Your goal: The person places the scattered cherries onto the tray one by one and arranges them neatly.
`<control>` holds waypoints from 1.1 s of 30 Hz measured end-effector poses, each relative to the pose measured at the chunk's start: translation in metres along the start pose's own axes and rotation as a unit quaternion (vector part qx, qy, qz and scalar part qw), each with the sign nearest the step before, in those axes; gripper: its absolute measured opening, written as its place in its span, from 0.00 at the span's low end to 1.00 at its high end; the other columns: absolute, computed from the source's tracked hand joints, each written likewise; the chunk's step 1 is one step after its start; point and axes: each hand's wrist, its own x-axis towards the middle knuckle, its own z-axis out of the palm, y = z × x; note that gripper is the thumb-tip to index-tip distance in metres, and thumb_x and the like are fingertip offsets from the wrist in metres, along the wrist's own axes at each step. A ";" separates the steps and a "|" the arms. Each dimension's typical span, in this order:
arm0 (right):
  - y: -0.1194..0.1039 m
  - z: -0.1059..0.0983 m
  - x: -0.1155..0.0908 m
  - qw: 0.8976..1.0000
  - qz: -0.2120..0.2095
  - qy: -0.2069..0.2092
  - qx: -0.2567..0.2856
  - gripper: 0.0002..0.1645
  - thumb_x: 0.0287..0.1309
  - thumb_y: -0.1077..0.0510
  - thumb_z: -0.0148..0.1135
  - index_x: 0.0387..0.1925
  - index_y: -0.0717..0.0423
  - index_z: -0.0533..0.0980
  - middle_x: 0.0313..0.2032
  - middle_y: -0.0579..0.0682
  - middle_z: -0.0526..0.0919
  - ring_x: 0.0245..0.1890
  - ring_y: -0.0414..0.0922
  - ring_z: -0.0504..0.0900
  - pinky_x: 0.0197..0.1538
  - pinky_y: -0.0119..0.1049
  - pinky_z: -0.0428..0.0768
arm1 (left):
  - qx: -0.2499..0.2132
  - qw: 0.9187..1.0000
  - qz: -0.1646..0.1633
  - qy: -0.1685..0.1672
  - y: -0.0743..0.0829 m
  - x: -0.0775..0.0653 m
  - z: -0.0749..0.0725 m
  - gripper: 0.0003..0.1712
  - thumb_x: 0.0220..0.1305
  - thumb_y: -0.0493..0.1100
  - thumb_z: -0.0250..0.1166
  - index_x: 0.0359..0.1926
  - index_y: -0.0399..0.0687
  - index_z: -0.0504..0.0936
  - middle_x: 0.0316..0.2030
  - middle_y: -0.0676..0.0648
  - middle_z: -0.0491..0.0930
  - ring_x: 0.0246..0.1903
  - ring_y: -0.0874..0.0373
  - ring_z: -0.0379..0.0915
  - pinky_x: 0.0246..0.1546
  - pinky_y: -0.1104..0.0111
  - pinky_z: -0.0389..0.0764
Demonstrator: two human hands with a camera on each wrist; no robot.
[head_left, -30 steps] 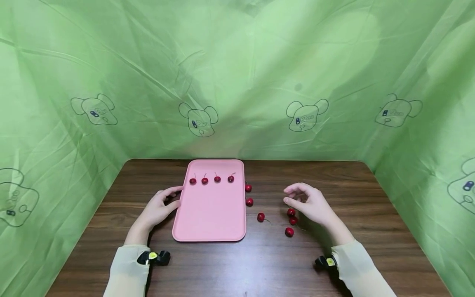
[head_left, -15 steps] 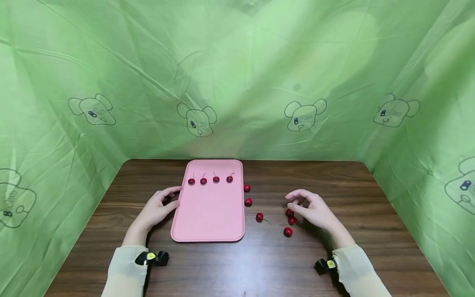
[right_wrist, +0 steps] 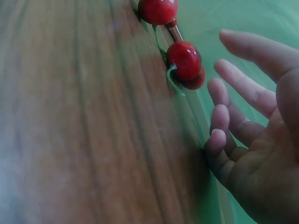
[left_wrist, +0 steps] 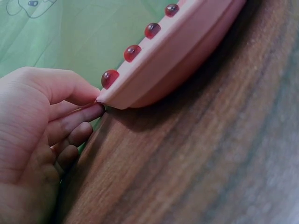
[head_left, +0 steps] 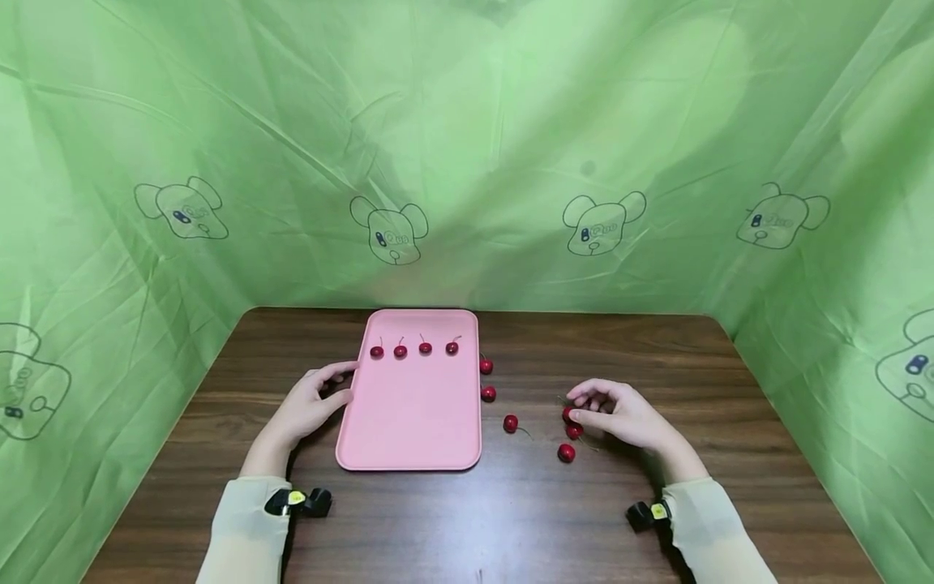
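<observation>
My left hand (head_left: pixel 305 412) is at the left edge of a pink tray (head_left: pixel 409 422). In the left wrist view, the thumb and finger of that hand (left_wrist: pixel 42 112) pinch the tray's rim (left_wrist: pixel 140 88). A row of several red cherries (head_left: pixel 426 349) with stems up lies across the tray's far part. My right hand (head_left: pixel 620 414) reaches over a small group of cherries (head_left: pixel 574 432), its thumb overlapping the farthest one in the head view. In the right wrist view, the fingers (right_wrist: pixel 247 91) are spread and loosely bent, beside a cherry (right_wrist: pixel 184 60) with a green stem.
Two cherries (head_left: pixel 488 393) lie against the tray's right side, and another cherry (head_left: pixel 511 423) sits farther right. One cherry (head_left: pixel 566 453) lies nearer the front. The brown wooden table (head_left: pixel 409 527) meets green cloth walls (head_left: pixel 467 162) at the back and sides.
My right hand has lowered slightly toward the group of cherries, and its thumb now overlaps the farthest one. The left hand and the tray stay as they were.
</observation>
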 end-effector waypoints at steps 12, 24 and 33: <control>0.003 0.000 -0.001 1.000 0.021 -0.011 0.007 0.18 0.64 0.57 0.81 0.54 0.53 0.87 0.40 0.53 0.88 0.38 0.46 0.84 0.36 0.34 0.78 | 0.002 1.000 0.001 -0.006 0.000 0.001 -0.001 0.29 0.74 0.40 0.72 0.73 0.48 0.80 0.56 0.39 0.81 0.58 0.44 0.71 0.61 0.47 0.69; 0.007 0.000 -0.001 1.000 0.020 -0.017 0.007 0.16 0.64 0.58 0.80 0.53 0.52 0.88 0.39 0.51 0.88 0.37 0.44 0.84 0.36 0.34 0.79 | -0.006 1.000 0.009 -0.007 0.000 0.000 -0.002 0.29 0.74 0.39 0.72 0.73 0.47 0.80 0.55 0.39 0.82 0.58 0.44 0.71 0.60 0.47 0.69; 0.007 0.003 -0.001 1.000 0.023 -0.006 -0.017 0.10 0.70 0.56 0.76 0.50 0.48 0.89 0.36 0.48 0.88 0.33 0.43 0.82 0.35 0.34 0.77 | -0.007 1.000 0.016 -0.007 -0.001 0.001 -0.001 0.29 0.74 0.39 0.72 0.73 0.47 0.80 0.55 0.39 0.82 0.58 0.44 0.72 0.60 0.47 0.69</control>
